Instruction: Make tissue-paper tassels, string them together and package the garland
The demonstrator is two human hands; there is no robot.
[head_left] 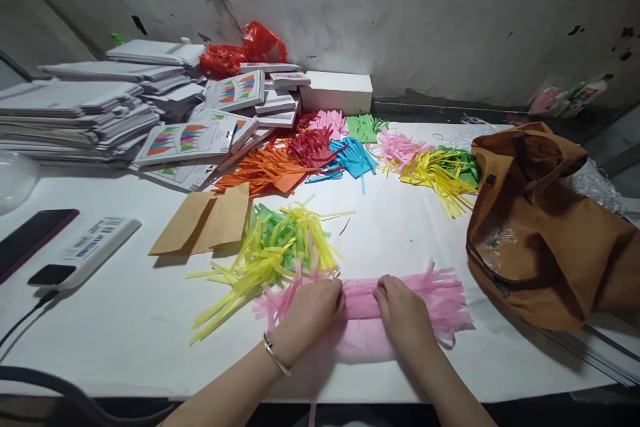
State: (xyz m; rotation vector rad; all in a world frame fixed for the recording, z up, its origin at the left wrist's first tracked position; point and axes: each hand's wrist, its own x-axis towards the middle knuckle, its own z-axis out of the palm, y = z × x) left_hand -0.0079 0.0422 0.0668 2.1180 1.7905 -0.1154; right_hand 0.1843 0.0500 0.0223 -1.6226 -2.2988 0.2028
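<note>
A pink tissue paper tassel [361,299] lies crosswise at the front of the table, its fringed ends spreading left and right. My left hand [316,307] grips its middle band on the left side, fingers curled; a silver bracelet [277,353] is on that wrist. On the right side of the band, my right hand [404,310] pinches the paper between thumb and fingers. Just behind my left hand, yellow and green tassels [280,240] lie in a loose heap. Fingertips of both hands are partly hidden.
Orange tassels [265,170], blue tassels [354,157] and yellow tassels [440,177] lie farther back. A brown folded card [205,223] stands left. Stacked white boxes [70,113] fill the back left. A brown bag [545,233] sits right. A phone [33,237] and a white power bank [97,247] lie left.
</note>
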